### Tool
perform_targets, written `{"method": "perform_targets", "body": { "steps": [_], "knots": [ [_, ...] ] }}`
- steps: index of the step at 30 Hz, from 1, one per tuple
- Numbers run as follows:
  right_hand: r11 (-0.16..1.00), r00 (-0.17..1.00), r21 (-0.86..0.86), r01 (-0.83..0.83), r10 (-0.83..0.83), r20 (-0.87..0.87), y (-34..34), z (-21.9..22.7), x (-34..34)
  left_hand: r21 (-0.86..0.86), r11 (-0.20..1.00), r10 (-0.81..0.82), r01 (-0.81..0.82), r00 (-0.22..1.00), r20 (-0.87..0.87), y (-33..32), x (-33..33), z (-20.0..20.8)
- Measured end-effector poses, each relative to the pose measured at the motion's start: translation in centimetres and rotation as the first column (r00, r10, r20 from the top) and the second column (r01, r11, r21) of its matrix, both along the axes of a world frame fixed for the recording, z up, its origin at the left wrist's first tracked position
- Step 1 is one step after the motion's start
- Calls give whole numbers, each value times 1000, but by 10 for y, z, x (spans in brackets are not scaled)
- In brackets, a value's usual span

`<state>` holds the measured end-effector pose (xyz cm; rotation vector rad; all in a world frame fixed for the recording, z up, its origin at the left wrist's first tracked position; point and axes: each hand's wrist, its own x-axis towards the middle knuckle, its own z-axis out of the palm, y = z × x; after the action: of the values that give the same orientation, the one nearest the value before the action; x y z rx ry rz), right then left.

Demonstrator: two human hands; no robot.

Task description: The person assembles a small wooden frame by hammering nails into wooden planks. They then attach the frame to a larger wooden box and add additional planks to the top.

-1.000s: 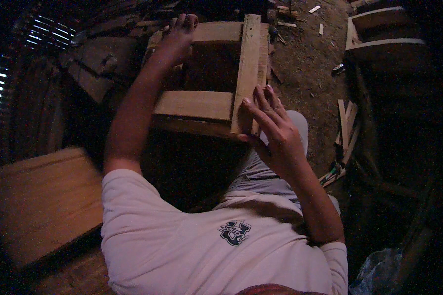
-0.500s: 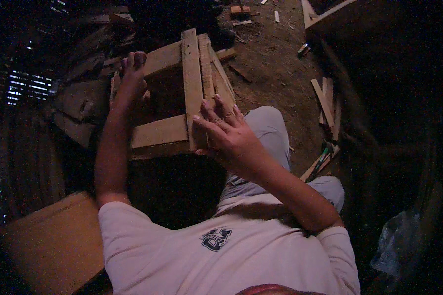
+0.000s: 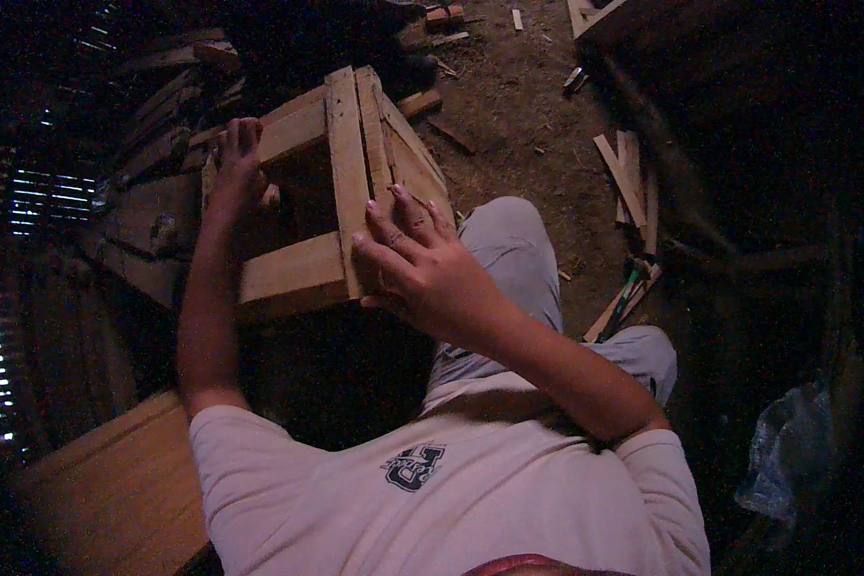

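Where the dim light reaches, the room shows as a rough workshop: slatted openings glow at the far left, a flat wooden board (image 3: pixel 115 490) lies at the lower left, and stacked planks (image 3: pixel 154 144) sit in shadow above it. Further right comes the wooden frame (image 3: pixel 341 192), a small stool-like piece of pale slats nailed together, tilted on its side above the dirt floor (image 3: pixel 528 115). The left hand (image 3: pixel 235 168) is clenched over the frame's far left corner, fingers curled round the top edge of a rail. The right hand (image 3: pixel 418 269) lies flat and spread against the frame's near right side, fingertips resting on the long upright slat and the palm over its lower corner; it presses rather than wraps, so it grips nothing. The frame thus sits between the two hands, in front of the person's grey-trousered knee (image 3: pixel 514 250). To the right, the floor is strewn with wood offcuts (image 3: pixel 629 173) and chips, and a crumpled plastic bag (image 3: pixel 787 461) lies at the dark lower right.
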<state>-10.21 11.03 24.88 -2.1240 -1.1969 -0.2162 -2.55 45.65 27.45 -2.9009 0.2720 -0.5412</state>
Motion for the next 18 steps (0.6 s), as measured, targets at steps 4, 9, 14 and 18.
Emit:
{"method": "perform_targets", "body": {
  "steps": [4,9,14,18],
  "knots": [
    [1000,999,21,-11,11,-34,-2,1,3,-117,993,-2,-3,999,-41,2,-1,-6],
    [999,998,29,-24,26,-57,-1,5,2,-144,989,47,-34,995,84,11,4,-16],
    [998,997,57,-25,29,-72,3,12,-6,10,995,99,-103,977,190,15,2,-28],
    [999,997,19,-38,39,-63,4,14,-8,71,992,90,-109,969,228,19,14,-23]
  ]
}}
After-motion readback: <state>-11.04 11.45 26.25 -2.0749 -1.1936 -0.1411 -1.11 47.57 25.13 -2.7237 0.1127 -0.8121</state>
